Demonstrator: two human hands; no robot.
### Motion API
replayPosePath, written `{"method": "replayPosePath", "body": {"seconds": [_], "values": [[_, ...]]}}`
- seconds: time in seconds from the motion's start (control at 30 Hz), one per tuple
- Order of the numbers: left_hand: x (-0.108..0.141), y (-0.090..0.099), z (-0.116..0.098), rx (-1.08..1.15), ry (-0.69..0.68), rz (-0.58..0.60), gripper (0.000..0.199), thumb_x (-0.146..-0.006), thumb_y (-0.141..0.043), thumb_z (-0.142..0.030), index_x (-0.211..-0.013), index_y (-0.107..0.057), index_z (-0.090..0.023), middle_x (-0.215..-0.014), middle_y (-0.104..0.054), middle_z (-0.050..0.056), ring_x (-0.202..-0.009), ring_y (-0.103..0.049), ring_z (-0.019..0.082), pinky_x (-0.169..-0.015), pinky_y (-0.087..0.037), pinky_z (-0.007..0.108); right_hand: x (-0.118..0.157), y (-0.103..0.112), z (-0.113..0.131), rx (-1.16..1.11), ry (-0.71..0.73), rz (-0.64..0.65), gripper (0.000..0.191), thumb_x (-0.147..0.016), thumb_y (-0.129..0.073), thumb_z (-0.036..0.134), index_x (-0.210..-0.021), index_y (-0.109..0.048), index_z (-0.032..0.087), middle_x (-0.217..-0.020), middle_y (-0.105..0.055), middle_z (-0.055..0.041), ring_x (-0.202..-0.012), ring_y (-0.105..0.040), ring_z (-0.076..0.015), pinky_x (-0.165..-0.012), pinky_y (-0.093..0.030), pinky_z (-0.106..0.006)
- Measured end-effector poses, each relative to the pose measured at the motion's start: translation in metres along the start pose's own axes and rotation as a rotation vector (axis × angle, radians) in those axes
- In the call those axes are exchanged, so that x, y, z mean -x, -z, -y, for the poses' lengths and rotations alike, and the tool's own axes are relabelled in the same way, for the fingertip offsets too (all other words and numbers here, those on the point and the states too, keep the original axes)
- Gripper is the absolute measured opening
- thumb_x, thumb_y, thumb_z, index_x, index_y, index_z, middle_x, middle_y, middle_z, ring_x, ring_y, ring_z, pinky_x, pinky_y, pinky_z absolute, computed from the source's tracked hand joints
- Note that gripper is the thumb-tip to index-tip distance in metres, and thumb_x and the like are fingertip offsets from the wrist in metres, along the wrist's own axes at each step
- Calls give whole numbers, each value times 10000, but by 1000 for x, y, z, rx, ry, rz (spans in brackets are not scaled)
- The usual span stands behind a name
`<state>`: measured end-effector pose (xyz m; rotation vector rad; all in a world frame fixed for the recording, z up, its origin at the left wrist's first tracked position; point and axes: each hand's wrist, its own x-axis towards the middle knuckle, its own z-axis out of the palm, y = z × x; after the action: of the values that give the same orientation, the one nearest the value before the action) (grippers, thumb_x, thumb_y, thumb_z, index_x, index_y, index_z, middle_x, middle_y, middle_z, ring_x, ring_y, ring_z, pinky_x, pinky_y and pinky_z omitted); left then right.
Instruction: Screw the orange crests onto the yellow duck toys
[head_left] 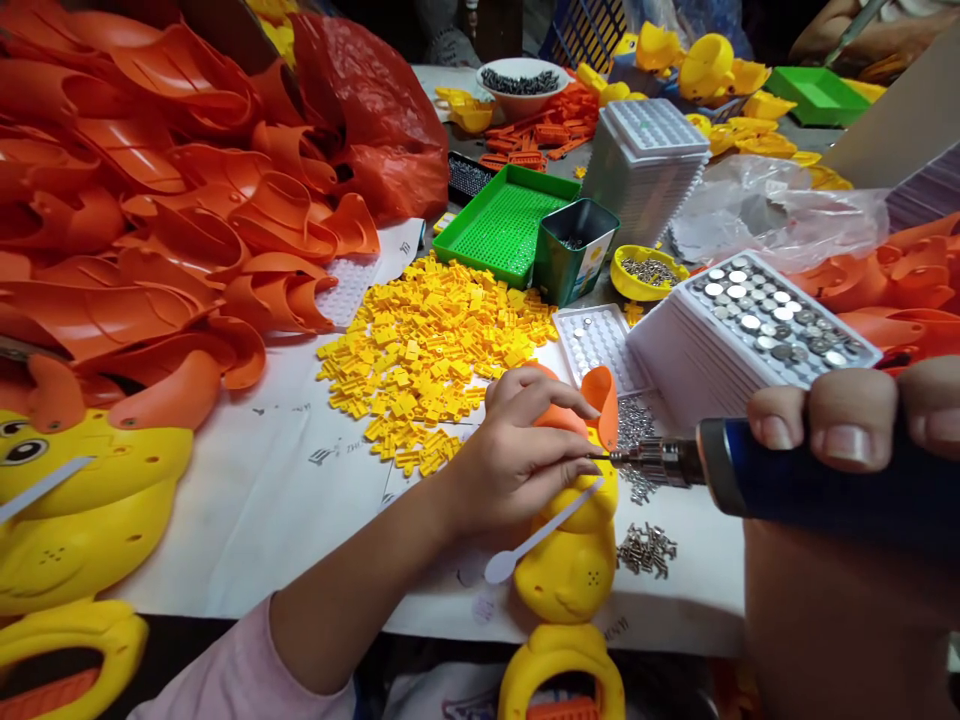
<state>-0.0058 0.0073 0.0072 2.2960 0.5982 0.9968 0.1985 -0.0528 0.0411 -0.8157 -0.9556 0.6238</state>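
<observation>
My left hand [517, 450] is over the upper part of a yellow plastic toy [566, 570] with orange ears, its fingertips pinched at the tip of a screwdriver bit. Whatever small piece sits between those fingertips is too small to make out. My right hand [847, 420] is wrapped round a dark blue electric screwdriver [810, 480], held level, its bit pointing left to my left fingertips. A white spoon-shaped piece [502, 566] lies slanted across the toy. Close to the toy's right side are small piles of metal screws [646, 550].
Yellow small parts [435, 350] are heaped mid-table. Orange pieces [150, 200] pile up at left, beside another yellow toy [90, 500]. Behind stand a green tray [506, 225], a dark tin [576, 255] and stacked white trays [750, 330] holding metal discs. A person's arm [862, 35] shows at top right.
</observation>
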Motion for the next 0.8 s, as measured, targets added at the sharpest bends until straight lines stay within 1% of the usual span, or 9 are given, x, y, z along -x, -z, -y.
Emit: {"method": "replayPosePath", "body": {"seconds": [0.07,0.13,0.2,0.3,0.4,0.43,0.57,0.67,0.8], "values": [[0,-1,-1,11,25,-5,65,-853,-670,-205,-831,-730,-215,-1022,-672,71,-1022,-530,233,-968,-405,441,1,-2,-1,-75,33,-27,162,-756,-673,461,-754,-670,299,-651,-357,17,-482,-431,-179,-430,-469,-430],[0,-2,-1,24,44,-24,47,-836,-690,-200,-814,-727,-218,-1009,-670,64,-1028,-534,234,-968,-405,440,2,-2,-2,-106,40,-48,173,-743,-694,455,-764,-665,285,-665,-384,21,-489,-444,-173,-433,-475,-434],[-1,-3,-1,34,62,-51,31,-811,-716,-188,-797,-723,-215,-995,-666,59,-1028,-542,233,-966,-410,438,2,-3,-2,-108,40,-62,211,-688,-755,452,-756,-656,278,-675,-411,28,-493,-453,-161,-450,-489,-424],[-2,-4,-1,31,92,-70,45,-774,-746,-174,-768,-719,-208,-975,-661,55,-1006,-560,228,-963,-416,440,0,-5,0,-108,9,-5,239,-641,-803,445,-749,-673,276,-664,-431,31,-498,-471,-162,-464,-506,-419],[-2,-4,0,27,109,-70,52,-754,-758,-176,-760,-722,-213,-971,-659,53,-992,-573,230,-958,-422,449,-2,-7,0,-106,6,31,214,-706,-743,468,-769,-687,271,-662,-438,26,-500,-486,-173,-468,-514,-431],[-2,-4,0,29,114,-74,53,-749,-761,-179,-761,-724,-215,-969,-658,52,-993,-574,233,-953,-425,449,-2,-8,0,-99,12,32,217,-701,-745,472,-768,-683,275,-658,-435,27,-499,-485,-176,-468,-514,-433],[-2,-5,1,32,121,-75,60,-742,-772,-189,-776,-730,-214,-962,-656,55,-986,-572,236,-938,-433,447,-3,-9,-1,-77,15,32,267,-606,-816,468,-759,-677,299,-642,-413,21,-501,-473,-186,-460,-517,-428],[-2,-4,1,44,114,-77,64,-742,-774,-182,-781,-733,-211,-958,-653,57,-986,-571,236,-942,-433,454,-3,-7,1,-83,14,-17,235,-641,-783,479,-759,-683,302,-643,-411,14,-485,-457,-173,-450,-515,-404],[-2,-1,3,103,130,-78,47,-770,-752,-185,-801,-744,-220,-988,-648,66,-977,-581,227,-914,-468,444,-3,4,4,-56,32,-117,231,-603,-816,453,-705,-661,314,-635,-373,26,-479,-437,-156,-438,-505,-380]]}}
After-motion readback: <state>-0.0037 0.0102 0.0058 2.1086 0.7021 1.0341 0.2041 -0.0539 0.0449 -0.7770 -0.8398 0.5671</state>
